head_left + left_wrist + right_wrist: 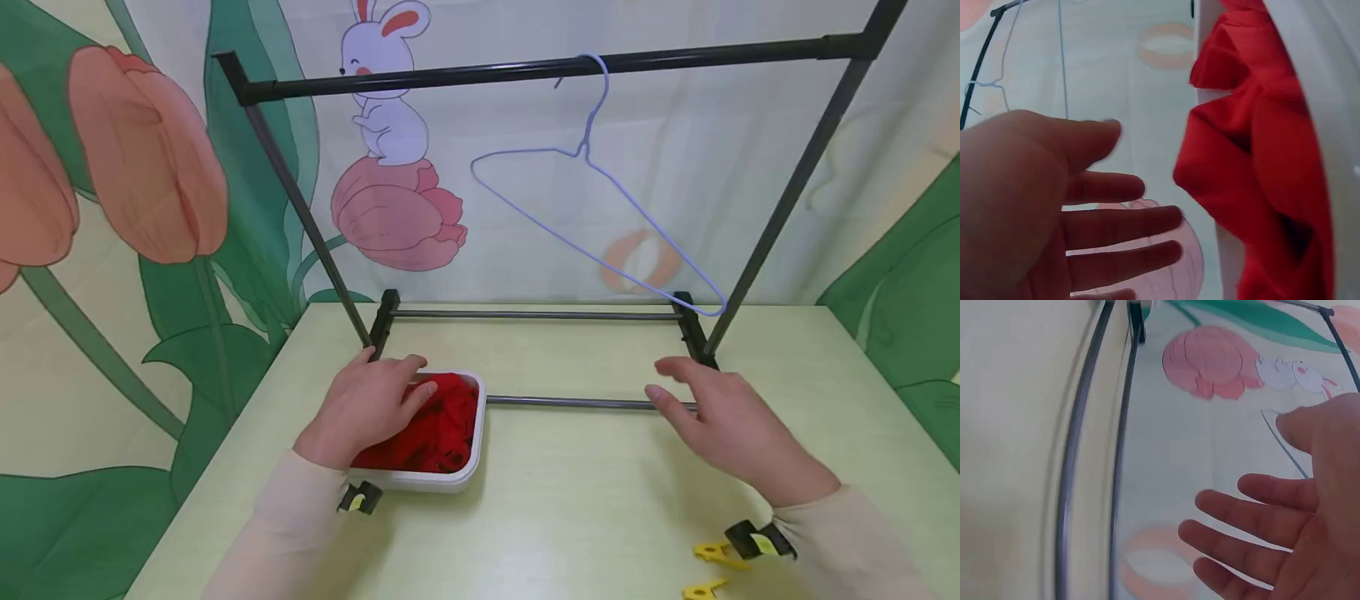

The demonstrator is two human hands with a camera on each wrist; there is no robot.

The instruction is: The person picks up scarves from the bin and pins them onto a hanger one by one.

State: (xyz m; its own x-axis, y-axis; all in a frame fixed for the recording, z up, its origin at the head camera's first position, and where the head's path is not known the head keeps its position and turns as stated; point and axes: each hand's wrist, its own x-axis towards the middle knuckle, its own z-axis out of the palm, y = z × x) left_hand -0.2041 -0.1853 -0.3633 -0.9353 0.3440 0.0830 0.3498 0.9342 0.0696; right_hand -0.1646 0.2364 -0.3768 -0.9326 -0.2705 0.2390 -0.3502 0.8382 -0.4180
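A white tub (476, 450) with crumpled red cloth (442, 425) in it stands on the left of the table. My left hand (371, 408) is over the tub's left side, fingers extended and nothing in them; the left wrist view shows the red cloth (1260, 150) beside that hand (1085, 206). On the right, my right hand (727, 425) hovers near the foot of a black rack, its fingers loosely spread and holding nothing. A lilac wire hanger (630, 192) hangs by its hook from the rack's top bar (465, 77), with no garment on it.
The rack's right post (795, 192) and left post (300, 208) rise at either side, with low rails (570, 402) across the table between them. Yellow clothespins (720, 554) lie at the front right by my right wrist. A curtain printed with tulips and a rabbit (390, 125) hangs behind.
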